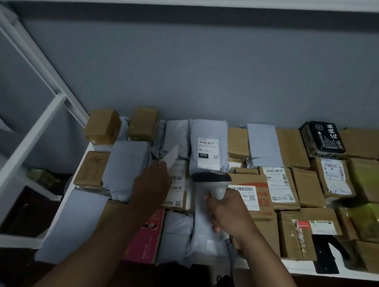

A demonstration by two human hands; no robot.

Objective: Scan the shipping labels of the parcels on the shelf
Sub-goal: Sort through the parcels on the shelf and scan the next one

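Observation:
Many parcels cover the white shelf (301,266): brown cartons and grey poly mailers. My right hand (226,213) grips a grey handheld barcode scanner (215,182) by its handle, its dark head over the shelf's middle, just below a grey mailer with a white label marked 010 (206,154). My left hand (152,183) holds the corner of a thin white mailer (170,156), lifted above a parcel with barcode labels (177,187). A carton with a label marked 504 (246,196) lies just right of the scanner.
A pink box (148,234) and grey mailers (175,236) sit at the shelf's front edge. Labelled cartons (280,187) and green-wrapped parcels (371,178) fill the right side, a black packet (323,138) at the back. The white shelf frame (27,136) rises on the left.

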